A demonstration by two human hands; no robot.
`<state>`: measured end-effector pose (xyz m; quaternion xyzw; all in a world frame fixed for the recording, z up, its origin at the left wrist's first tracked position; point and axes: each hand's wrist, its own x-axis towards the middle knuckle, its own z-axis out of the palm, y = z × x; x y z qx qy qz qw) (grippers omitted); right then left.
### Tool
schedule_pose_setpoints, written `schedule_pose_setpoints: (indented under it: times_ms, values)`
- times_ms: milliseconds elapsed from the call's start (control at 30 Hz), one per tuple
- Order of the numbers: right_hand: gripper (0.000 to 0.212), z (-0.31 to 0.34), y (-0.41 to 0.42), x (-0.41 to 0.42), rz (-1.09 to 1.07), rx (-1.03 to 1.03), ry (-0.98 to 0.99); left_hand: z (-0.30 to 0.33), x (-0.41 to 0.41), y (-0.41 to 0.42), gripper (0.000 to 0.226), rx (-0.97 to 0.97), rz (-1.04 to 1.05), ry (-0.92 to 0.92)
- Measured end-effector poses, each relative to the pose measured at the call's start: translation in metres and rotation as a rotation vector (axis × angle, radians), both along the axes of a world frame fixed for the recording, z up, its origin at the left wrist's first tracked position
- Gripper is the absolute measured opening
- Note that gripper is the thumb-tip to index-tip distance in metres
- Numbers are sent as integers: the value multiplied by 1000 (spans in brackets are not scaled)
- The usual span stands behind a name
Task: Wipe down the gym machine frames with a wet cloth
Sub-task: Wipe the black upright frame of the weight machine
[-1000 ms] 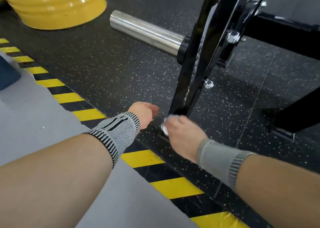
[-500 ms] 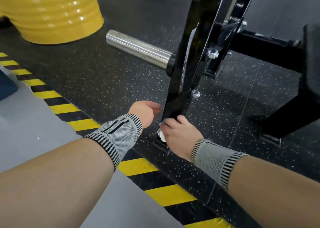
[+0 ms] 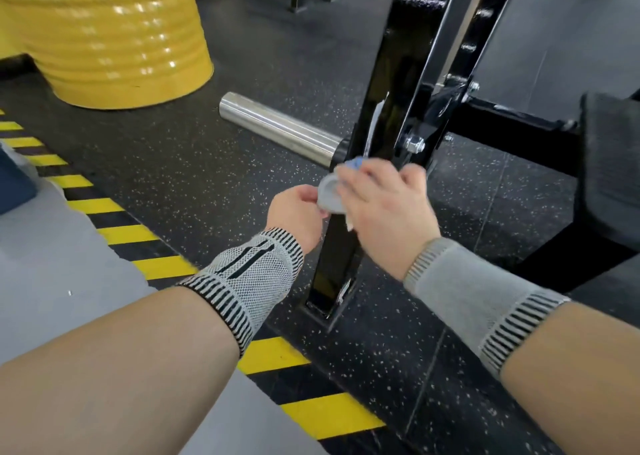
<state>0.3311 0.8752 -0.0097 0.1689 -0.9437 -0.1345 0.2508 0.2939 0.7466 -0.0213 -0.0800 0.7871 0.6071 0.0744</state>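
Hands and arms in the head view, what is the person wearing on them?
Both forearms are bare. The left hand has a grey knit wrist support with black ribbed stripes at its edges and two black bars on top. The right hand has a plainer grey knit support with striped edges. No gloves.

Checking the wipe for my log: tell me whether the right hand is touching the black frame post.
Touching. In the head view the right hand curls its fingers around the black frame post, pressing the cloth against it.
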Motion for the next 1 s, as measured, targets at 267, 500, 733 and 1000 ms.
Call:
schedule_pose_setpoints:
  times_ms: [267, 500, 733, 1000]
  values:
    - [56, 33, 20, -13, 136, 284, -34, 26, 6, 10, 34, 140, 106, 68]
    - [50, 41, 4, -6, 31, 376, -53, 42, 7, 15, 30, 109, 166, 114]
    - [46, 142, 10, -35, 28, 230, 173, 38, 4, 18, 39, 166, 165, 97]
    - [38, 52, 0, 1, 164, 365, -317, 39, 5, 8, 39, 250, 200, 57]
